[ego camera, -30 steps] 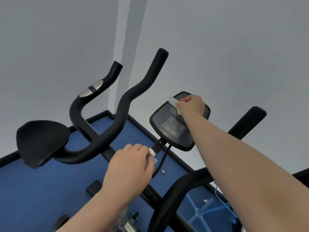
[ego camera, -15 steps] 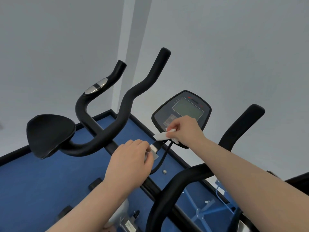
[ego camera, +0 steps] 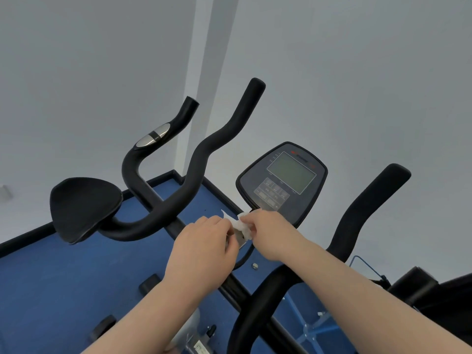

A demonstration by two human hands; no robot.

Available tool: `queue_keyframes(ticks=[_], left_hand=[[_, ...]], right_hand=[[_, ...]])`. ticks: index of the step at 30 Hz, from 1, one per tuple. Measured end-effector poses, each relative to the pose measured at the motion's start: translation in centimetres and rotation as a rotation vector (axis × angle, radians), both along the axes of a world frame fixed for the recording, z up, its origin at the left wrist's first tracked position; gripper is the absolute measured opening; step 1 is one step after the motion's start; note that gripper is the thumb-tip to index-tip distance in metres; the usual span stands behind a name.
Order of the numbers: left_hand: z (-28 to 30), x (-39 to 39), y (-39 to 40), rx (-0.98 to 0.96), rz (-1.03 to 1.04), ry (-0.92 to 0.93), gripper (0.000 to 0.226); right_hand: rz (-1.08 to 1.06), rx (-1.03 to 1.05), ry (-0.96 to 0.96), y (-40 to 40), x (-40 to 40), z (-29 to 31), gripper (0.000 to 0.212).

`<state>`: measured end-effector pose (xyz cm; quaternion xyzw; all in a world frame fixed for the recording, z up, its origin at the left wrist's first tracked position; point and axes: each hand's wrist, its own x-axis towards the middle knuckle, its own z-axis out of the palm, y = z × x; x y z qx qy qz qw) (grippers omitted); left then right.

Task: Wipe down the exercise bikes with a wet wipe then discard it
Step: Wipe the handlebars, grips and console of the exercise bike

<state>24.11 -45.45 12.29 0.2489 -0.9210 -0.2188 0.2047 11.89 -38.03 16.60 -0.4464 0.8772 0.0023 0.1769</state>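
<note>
Right hand (ego camera: 272, 233) pinches wet wipe (ego camera: 242, 227) at console's (ego camera: 283, 180) 7 o'clock; left hand (ego camera: 204, 245) curls round bracket. Risk: moisture seeping into buttons.

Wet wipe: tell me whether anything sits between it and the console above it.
Nothing visible does. The wet wipe, pinched by the right hand and touched by the left hand, sits just under the lower edge of the console, with no object between.
</note>
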Motion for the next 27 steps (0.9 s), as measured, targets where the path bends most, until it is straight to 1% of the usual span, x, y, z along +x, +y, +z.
queue_keyframes(ticks=[2, 4, 8, 13, 15, 19, 20, 24, 26, 27], left_hand=[[0.0, 0.0, 0.0, -0.005, -0.001, -0.001, 0.023], [0.0, 0.0, -0.1, 0.002, -0.003, 0.012, 0.023], [0.1, 0.0, -0.1, 0.016, -0.015, 0.021, 0.023], [-0.1, -0.1, -0.2, 0.005, -0.007, 0.016, 0.023], [-0.1, -0.1, -0.2, 0.011, -0.010, 0.019, 0.021], [-0.2, -0.1, -0.2, -0.007, 0.002, 0.021, 0.019], [-0.2, -0.2, -0.2, -0.011, 0.005, 0.017, 0.019], [-0.3, -0.2, -0.2, 0.001, -0.004, 0.018, 0.019], [-0.3, -0.2, -0.1, -0.005, -0.008, 0.020, 0.019], [-0.3, -0.2, -0.1, -0.005, -0.008, 0.027, 0.019]], right_hand=[[0.095, 0.134, -0.063, 0.7, 0.1, 0.2, 0.049], [0.128, 0.202, -0.069, 1.0, 0.3, 0.4, 0.061], [0.105, 0.250, -0.051, 0.7, 0.3, -0.1, 0.067], [-0.046, 0.259, -0.045, -0.4, 0.0, -0.9, 0.074], [-0.071, 0.247, -0.057, -0.7, 0.0, -0.9, 0.072], [-0.085, 0.240, -0.095, -0.2, 0.5, -1.1, 0.050], [-0.093, 0.226, -0.096, -0.2, 0.6, -1.1, 0.049], [-0.149, 0.231, -0.103, -0.6, 0.4, -1.5, 0.067], [-0.136, 0.206, -0.107, -0.4, 0.1, -1.5, 0.067], [-0.112, 0.197, -0.113, -0.1, -0.1, -1.5, 0.062]])
